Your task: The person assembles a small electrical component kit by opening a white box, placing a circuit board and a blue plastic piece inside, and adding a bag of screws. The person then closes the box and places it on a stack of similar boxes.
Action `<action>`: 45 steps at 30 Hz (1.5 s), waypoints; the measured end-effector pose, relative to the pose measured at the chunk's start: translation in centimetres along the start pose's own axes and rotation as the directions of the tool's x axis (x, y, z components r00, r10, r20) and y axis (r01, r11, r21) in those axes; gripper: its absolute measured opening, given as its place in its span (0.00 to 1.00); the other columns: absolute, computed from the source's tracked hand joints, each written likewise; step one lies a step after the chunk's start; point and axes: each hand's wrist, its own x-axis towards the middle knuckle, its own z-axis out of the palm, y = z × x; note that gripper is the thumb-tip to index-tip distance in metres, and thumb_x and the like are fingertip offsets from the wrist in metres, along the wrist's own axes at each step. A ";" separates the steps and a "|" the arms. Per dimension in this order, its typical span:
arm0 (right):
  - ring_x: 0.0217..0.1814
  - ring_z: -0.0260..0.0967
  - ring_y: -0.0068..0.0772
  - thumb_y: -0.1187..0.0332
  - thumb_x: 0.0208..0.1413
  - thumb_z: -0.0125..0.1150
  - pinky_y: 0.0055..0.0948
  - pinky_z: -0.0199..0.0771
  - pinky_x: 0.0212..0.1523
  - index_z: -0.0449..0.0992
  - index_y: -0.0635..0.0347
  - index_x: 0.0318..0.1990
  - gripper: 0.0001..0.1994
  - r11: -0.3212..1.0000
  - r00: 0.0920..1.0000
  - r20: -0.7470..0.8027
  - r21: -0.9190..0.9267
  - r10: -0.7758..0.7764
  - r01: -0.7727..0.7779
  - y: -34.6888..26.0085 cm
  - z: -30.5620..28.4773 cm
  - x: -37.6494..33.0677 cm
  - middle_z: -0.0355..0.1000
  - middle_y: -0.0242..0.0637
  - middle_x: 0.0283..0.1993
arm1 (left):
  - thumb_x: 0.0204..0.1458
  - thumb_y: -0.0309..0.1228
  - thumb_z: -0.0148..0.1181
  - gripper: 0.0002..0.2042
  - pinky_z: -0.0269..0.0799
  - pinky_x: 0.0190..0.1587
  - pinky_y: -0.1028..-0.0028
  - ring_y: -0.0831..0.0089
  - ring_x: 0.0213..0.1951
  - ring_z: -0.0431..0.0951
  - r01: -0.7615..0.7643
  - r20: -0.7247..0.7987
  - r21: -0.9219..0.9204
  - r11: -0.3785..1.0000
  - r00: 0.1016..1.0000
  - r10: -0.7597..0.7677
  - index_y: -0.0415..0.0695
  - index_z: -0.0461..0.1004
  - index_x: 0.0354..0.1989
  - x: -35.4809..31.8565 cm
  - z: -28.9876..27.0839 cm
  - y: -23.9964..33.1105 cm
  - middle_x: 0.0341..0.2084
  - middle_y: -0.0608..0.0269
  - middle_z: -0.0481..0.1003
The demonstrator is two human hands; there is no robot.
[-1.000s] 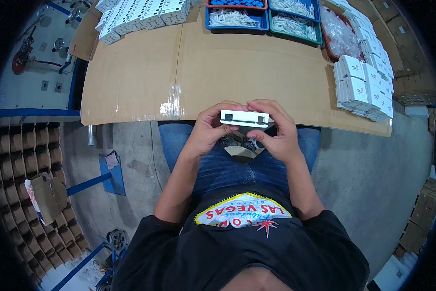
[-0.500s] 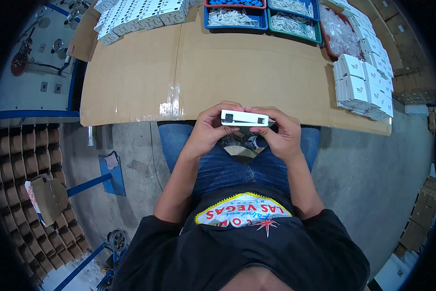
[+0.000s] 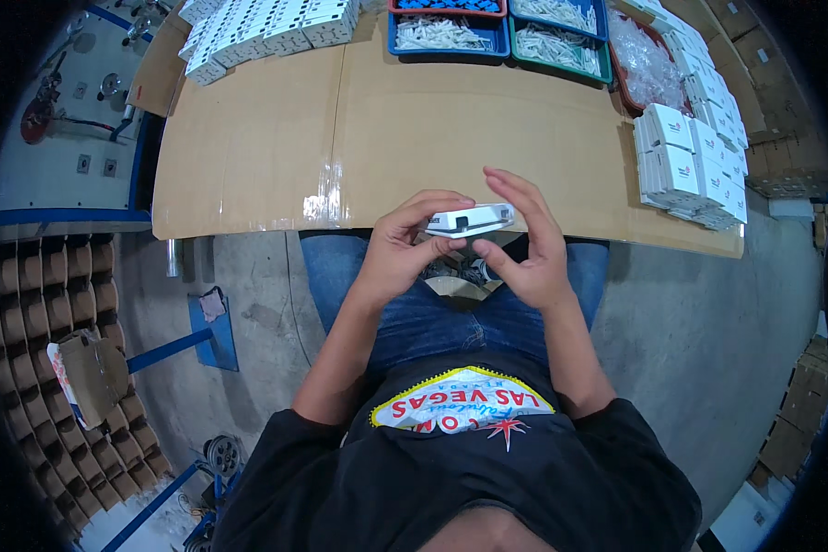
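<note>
- The left hand (image 3: pixel 400 253) is curled around the near left end of a small white box (image 3: pixel 471 221), fingers bent over its top edge and thumb pressing from below.
- The right hand (image 3: pixel 524 244) is spread fairly wide, fingers fanned upward toward 12 o'clock behind the box; only its thumb and palm side meet the box's right end.
- The box sits between the two hands, just above the person's lap, at the near edge of the cardboard-covered table (image 3: pixel 276 138).
- A dark slot shows on the box's front face; its contents cannot be made out.
- Something pale lies in the lap under the hands at 6 o'clock from the box, mostly hidden.
- At 12 o'clock a blue tray (image 3: pixel 446 32) and a green tray (image 3: pixel 561 46) hold small white parts, both cut off at the top.
- At 2 o'clock stand stacked white boxes (image 3: pixel 685 161); at 10 o'clock, rows of white boxes (image 3: pixel 266 28).
</note>
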 end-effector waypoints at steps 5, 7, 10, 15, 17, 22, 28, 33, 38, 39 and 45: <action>0.65 0.71 0.47 0.70 0.50 0.76 0.42 0.66 0.67 0.80 0.58 0.57 0.25 0.997 0.995 0.085 -0.056 -0.043 0.048 0.1 0.3 0.2 0.73 0.46 0.64 | 0.53 0.18 0.67 0.19 0.73 0.60 0.70 0.68 0.58 0.77 0.004 -0.080 0.051 0.999 0.997 0.000 0.39 0.79 0.55 -0.4 0.6 -0.4 0.56 0.57 0.77; 0.65 0.71 0.47 0.70 0.49 0.76 0.43 0.65 0.68 0.81 0.57 0.56 0.24 0.997 0.995 0.090 -0.057 -0.040 0.045 0.3 0.4 0.1 0.74 0.45 0.63 | 0.53 0.19 0.67 0.18 0.73 0.59 0.71 0.68 0.57 0.78 0.001 -0.086 0.102 0.995 0.996 0.007 0.39 0.80 0.54 -0.3 0.8 -0.3 0.55 0.57 0.77; 0.63 0.72 0.45 0.70 0.50 0.76 0.44 0.63 0.68 0.81 0.58 0.54 0.21 0.995 0.994 0.099 -0.086 -0.050 0.059 0.5 0.6 0.3 0.76 0.43 0.61 | 0.53 0.19 0.68 0.18 0.74 0.58 0.70 0.69 0.56 0.78 0.046 -0.112 0.097 0.994 0.993 -0.035 0.39 0.80 0.54 -0.4 1.1 -0.8 0.55 0.58 0.78; 0.61 0.73 0.43 0.69 0.53 0.73 0.48 0.60 0.69 0.81 0.57 0.49 0.15 0.991 0.995 0.081 -0.117 -0.050 0.059 0.8 0.8 0.3 0.79 0.37 0.56 | 0.53 0.22 0.69 0.17 0.74 0.57 0.70 0.69 0.55 0.79 0.026 -0.126 0.211 0.977 0.992 0.001 0.39 0.81 0.53 -0.3 1.2 -0.8 0.53 0.58 0.79; 0.61 0.73 0.43 0.68 0.54 0.72 0.50 0.58 0.70 0.81 0.56 0.48 0.14 0.991 0.996 0.068 -0.110 -0.062 0.070 0.9 1.0 0.2 0.79 0.36 0.55 | 0.53 0.22 0.70 0.17 0.74 0.56 0.70 0.68 0.54 0.79 0.021 -0.142 0.237 0.971 0.990 0.013 0.39 0.81 0.52 -0.4 1.2 -1.1 0.52 0.58 0.80; 0.64 0.73 0.41 0.67 0.59 0.68 0.53 0.55 0.72 0.81 0.56 0.46 0.09 0.990 0.998 0.050 -0.134 -0.030 0.037 1.5 1.2 -0.3 0.80 0.36 0.54 | 0.53 0.23 0.71 0.16 0.75 0.55 0.70 0.67 0.52 0.80 0.027 -0.127 0.320 0.947 0.992 0.014 0.39 0.81 0.50 -0.4 0.9 -1.1 0.51 0.58 0.81; 0.69 0.69 0.37 0.67 0.66 0.61 0.49 0.55 0.74 0.80 0.59 0.47 0.08 0.991 0.991 0.064 0.045 0.121 -0.124 2.6 -0.4 0.0 0.77 0.39 0.61 | 0.55 0.22 0.69 0.15 0.75 0.56 0.71 0.74 0.51 0.79 0.123 -0.133 0.094 0.988 0.985 -0.110 0.38 0.80 0.52 -1.3 2.2 -1.2 0.49 0.60 0.80; 0.70 0.68 0.35 0.71 0.59 0.69 0.38 0.62 0.72 0.76 0.64 0.58 0.19 0.941 0.977 0.074 0.263 0.202 -0.214 2.0 -1.7 -0.1 0.72 0.46 0.66 | 0.58 0.21 0.67 0.16 0.74 0.58 0.73 0.75 0.52 0.79 0.059 -0.168 -0.056 0.997 0.983 -0.067 0.38 0.77 0.55 -0.9 0.9 -1.0 0.49 0.62 0.80; 0.62 0.76 0.33 0.76 0.52 0.75 0.35 0.72 0.67 0.76 0.65 0.56 0.23 0.925 0.957 0.103 0.249 0.271 -0.288 1.7 -0.5 -1.3 0.78 0.41 0.59 | 0.58 0.21 0.67 0.16 0.72 0.59 0.73 0.75 0.54 0.77 -0.010 -0.107 -0.088 0.996 0.994 0.001 0.37 0.77 0.55 -0.4 0.7 -0.3 0.49 0.63 0.79; 0.58 0.78 0.32 0.75 0.54 0.75 0.34 0.75 0.63 0.77 0.66 0.55 0.21 0.914 0.957 0.058 0.284 0.283 -0.288 2.2 -0.4 -1.6 0.81 0.41 0.53 | 0.58 0.21 0.67 0.16 0.72 0.59 0.73 0.75 0.53 0.77 -0.005 -0.105 -0.086 0.996 0.994 -0.005 0.37 0.77 0.55 -0.4 0.8 -0.4 0.49 0.63 0.79; 0.51 0.81 0.30 0.76 0.55 0.73 0.31 0.79 0.56 0.79 0.67 0.50 0.15 0.933 0.969 0.021 0.268 0.245 -0.241 2.4 -0.3 -1.5 0.83 0.41 0.48 | 0.57 0.21 0.68 0.18 0.72 0.59 0.73 0.75 0.53 0.77 0.036 -0.091 -0.115 0.993 0.995 -0.047 0.38 0.76 0.56 -0.5 0.7 -0.4 0.49 0.64 0.79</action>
